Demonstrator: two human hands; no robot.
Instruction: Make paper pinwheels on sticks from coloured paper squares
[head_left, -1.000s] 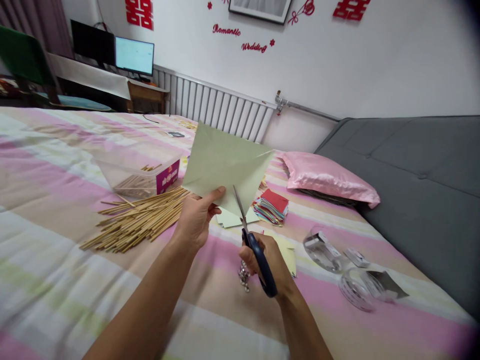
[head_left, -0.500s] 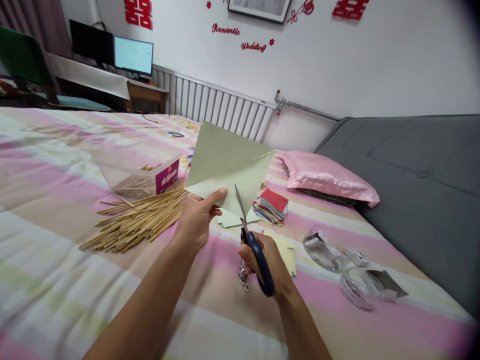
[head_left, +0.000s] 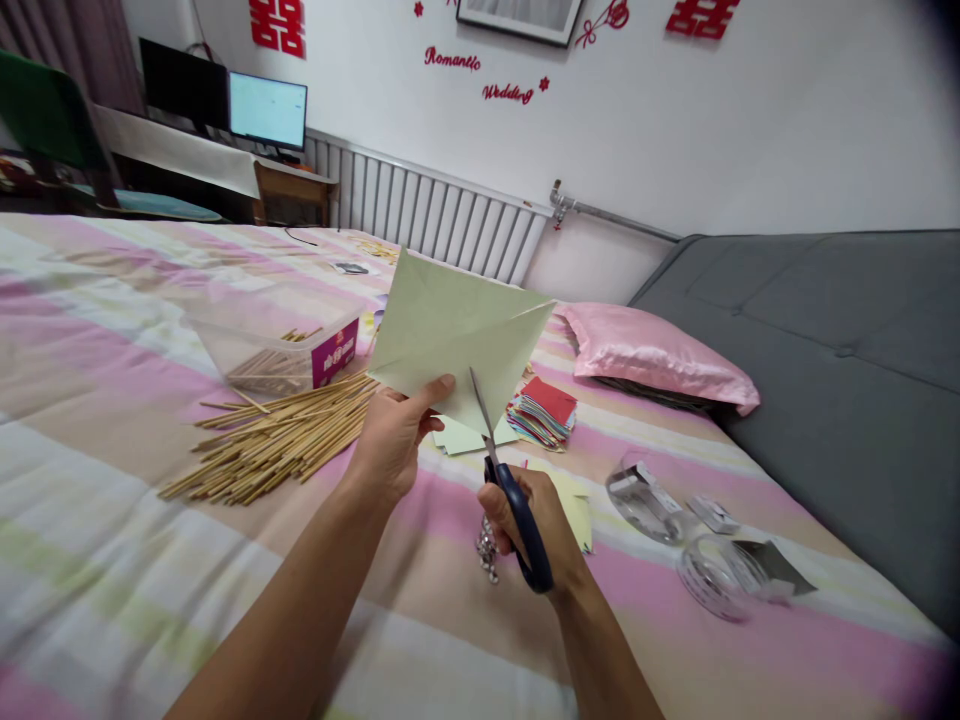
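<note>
Between thumb and fingers, my left hand [head_left: 397, 435] pinches the lower edge of a pale green sheet of paper [head_left: 450, 320], raised above the bed and showing diagonal crease lines. My right hand [head_left: 536, 515] is closed around the dark blue handles of a pair of scissors [head_left: 529, 535]. Their blades point up and away, with one blade lying over the near side of the sheet close to its lower corner. Beneath the paper lie more pale green sheets [head_left: 469, 437], partly hidden. A silvery beaded trinket [head_left: 486, 552] shows just below my right hand.
Thin wooden sticks [head_left: 277, 445] lie left, before a clear plastic box [head_left: 255, 350] holding more sticks. Colourful paper squares [head_left: 544, 410] and yellow paper [head_left: 574, 505] lie right of centre. Clear tape rolls [head_left: 712, 580] sit farther right, with a pink pillow [head_left: 660, 350] beyond.
The far part of the green sheet has tilted and flattened slightly, its right corner shifting a little to the right. Both hands stay almost in place.
</note>
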